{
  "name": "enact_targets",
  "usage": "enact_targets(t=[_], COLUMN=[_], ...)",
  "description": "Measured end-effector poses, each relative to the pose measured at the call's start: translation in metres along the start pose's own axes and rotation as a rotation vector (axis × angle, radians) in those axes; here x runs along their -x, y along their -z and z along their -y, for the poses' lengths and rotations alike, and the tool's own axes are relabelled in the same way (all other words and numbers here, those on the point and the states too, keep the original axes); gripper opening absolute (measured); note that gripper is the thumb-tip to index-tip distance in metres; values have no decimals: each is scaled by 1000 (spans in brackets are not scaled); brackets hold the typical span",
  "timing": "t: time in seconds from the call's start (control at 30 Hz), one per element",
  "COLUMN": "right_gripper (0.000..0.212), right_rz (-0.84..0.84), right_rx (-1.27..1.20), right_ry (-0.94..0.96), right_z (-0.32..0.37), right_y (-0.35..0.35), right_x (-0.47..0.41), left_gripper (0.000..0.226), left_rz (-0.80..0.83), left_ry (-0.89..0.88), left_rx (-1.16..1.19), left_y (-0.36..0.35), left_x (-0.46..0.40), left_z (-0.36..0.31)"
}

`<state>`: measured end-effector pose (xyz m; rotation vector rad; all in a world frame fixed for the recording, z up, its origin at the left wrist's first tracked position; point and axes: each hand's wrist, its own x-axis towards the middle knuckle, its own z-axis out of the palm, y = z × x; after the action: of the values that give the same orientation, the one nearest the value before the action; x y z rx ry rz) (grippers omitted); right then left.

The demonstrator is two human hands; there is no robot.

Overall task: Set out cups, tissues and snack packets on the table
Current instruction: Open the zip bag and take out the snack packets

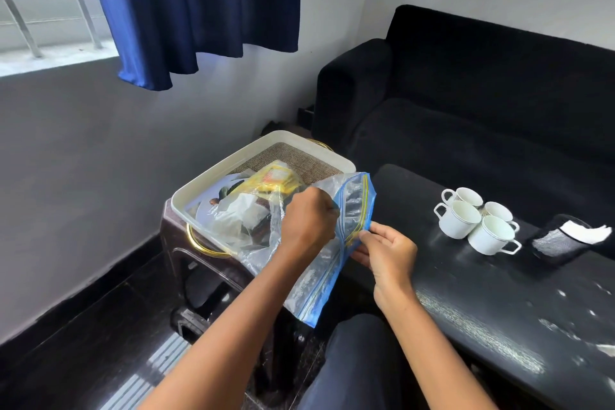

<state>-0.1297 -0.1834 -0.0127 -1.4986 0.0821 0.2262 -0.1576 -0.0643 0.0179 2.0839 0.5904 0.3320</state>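
Both forearms reach out from the bottom of the view, above a dark trouser knee. Left hand [307, 221] is closed, its fingers gathering the clear plastic of a zip bag [327, 243] at its mouth; right hand [387, 251] pinches the bag's blue zip strip between thumb and fingers. That bag hangs over the near corner of a white tray [266, 146] with gold handles, which sits on a dark brown stool [186, 253]. Inside the tray, on a woven liner, lie yellow snack packets [276, 178] and more crumpled plastic (what is under it I cannot make out).

To the right runs a black glossy table [466, 293], scuffed white in patches. Four white cups [476, 221] stand huddled together on it, touching, and just beyond them a black mesh holder with white tissues [579, 231]. Behind the table is a black sofa [482, 93]. A blue curtain [199, 10] hangs at the barred window; the walls are pale grey, the floor dark.
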Motion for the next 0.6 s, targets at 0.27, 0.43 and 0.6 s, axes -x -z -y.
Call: enact_targets(t=[0.27, 0.43, 0.6], right_gripper=[9, 10, 16], right_rz=[143, 195, 185], right_rx=[14, 50, 18], right_ry=[-122, -143, -114], right_z=[4, 3, 5], right_y=[1, 1, 3], right_x=[14, 24, 24], left_gripper=[16, 26, 16], left_rz=[-89, 68, 197], left_ry=[-43, 18, 41], left_rx=[-29, -56, -156], left_y=[3, 7, 5], left_x=[0, 9, 16], left_z=[-3, -12, -12])
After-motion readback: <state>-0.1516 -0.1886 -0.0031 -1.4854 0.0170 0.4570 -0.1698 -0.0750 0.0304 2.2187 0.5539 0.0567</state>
